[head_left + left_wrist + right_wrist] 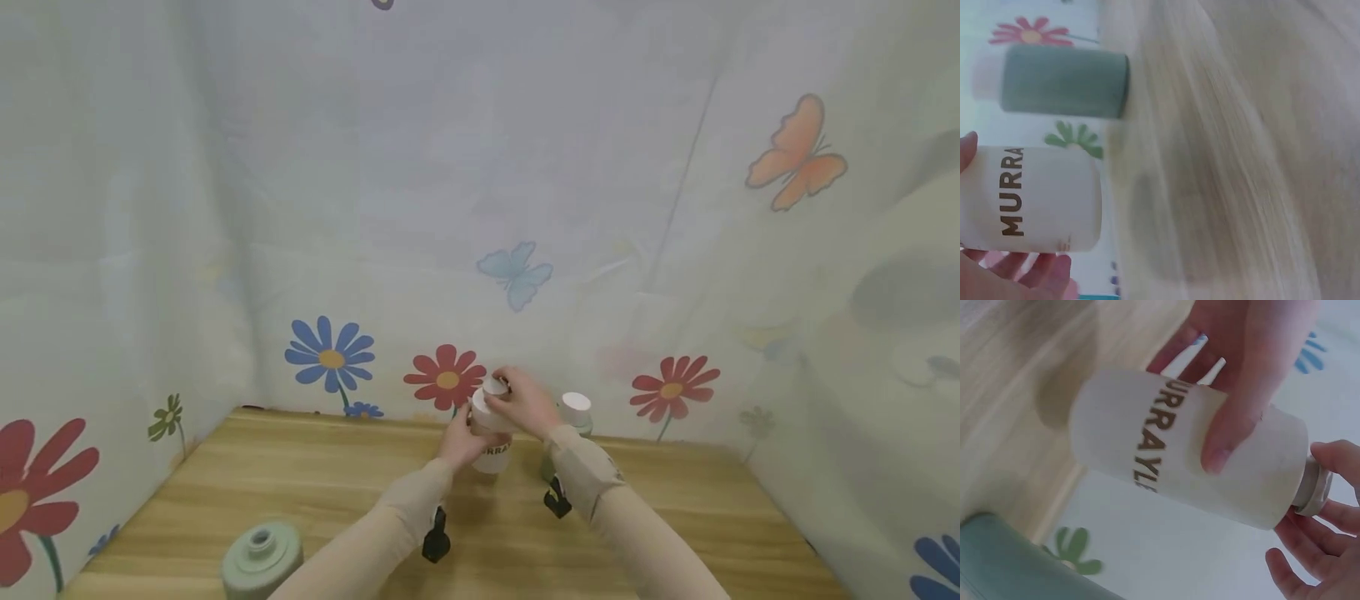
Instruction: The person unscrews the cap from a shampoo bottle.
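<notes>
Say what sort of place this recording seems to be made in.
Probably a makeshift tabletop booth, perhaps indoors: creased sheeting printed with flowers and butterflies encloses the back and both sides of a wood-grain table. The white bottle alone doesn't settle whether it's a home or studio.

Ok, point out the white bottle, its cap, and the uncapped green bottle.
White bottle (1180, 450): right wrist view, side wall beside the lettering.
Cap (1316, 490): right wrist view, its side.
Uncapped green bottle (258, 567): head view, shoulder below the neck.
</notes>
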Action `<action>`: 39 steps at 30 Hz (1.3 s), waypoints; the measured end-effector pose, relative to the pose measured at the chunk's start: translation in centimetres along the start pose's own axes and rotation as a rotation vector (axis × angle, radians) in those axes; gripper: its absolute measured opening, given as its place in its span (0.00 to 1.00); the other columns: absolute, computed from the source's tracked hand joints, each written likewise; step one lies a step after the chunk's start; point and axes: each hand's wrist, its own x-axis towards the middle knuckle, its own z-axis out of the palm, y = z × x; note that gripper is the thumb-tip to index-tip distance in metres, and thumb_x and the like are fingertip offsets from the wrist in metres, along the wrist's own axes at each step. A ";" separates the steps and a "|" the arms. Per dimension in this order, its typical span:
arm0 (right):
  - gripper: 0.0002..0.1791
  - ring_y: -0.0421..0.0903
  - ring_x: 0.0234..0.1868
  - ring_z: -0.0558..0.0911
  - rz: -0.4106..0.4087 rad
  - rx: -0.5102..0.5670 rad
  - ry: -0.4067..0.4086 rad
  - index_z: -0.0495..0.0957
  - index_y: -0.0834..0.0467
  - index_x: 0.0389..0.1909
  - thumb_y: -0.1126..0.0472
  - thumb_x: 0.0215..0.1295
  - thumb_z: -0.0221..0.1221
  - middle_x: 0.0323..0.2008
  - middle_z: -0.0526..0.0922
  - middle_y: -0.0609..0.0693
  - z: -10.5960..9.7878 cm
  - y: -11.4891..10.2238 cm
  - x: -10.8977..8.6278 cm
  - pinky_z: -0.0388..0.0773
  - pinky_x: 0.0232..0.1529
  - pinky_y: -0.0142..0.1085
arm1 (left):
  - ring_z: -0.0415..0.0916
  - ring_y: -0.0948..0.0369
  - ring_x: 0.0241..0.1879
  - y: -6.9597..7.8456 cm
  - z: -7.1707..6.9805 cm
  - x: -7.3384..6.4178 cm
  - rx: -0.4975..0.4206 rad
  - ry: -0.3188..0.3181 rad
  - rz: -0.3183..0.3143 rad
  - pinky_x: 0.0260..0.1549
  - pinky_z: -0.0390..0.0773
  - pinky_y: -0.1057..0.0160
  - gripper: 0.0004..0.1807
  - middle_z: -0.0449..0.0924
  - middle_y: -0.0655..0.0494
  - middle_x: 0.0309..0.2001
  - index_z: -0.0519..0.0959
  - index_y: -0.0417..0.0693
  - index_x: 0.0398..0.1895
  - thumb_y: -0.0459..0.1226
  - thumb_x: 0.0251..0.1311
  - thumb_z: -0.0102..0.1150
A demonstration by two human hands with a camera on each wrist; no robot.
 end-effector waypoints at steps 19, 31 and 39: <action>0.17 0.35 0.32 0.76 -0.246 -0.025 -0.053 0.80 0.52 0.41 0.48 0.55 0.69 0.32 0.81 0.40 -5.9 -5.1 -9.3 0.77 0.35 0.29 | 0.79 0.54 0.49 4.2 -4.2 -11.5 0.108 -0.227 0.178 0.45 0.80 0.49 0.36 0.81 0.54 0.51 0.74 0.53 0.57 0.50 0.42 0.76; 0.13 0.29 0.33 0.72 -0.336 0.124 -0.016 0.77 0.44 0.40 0.45 0.58 0.66 0.33 0.76 0.33 -4.7 -5.3 -16.0 0.74 0.33 0.27 | 0.78 0.68 0.34 5.3 -4.7 -16.9 0.248 -0.415 0.118 0.34 0.79 0.62 0.32 0.83 0.69 0.39 0.77 0.62 0.50 0.53 0.37 0.76; 0.15 0.30 0.33 0.73 -0.502 0.170 0.017 0.77 0.49 0.44 0.52 0.58 0.67 0.35 0.78 0.38 -3.9 -5.1 -16.4 0.73 0.31 0.23 | 0.78 0.68 0.34 5.4 -6.0 -17.4 0.288 -0.439 0.110 0.37 0.81 0.60 0.30 0.83 0.68 0.39 0.78 0.60 0.49 0.54 0.39 0.76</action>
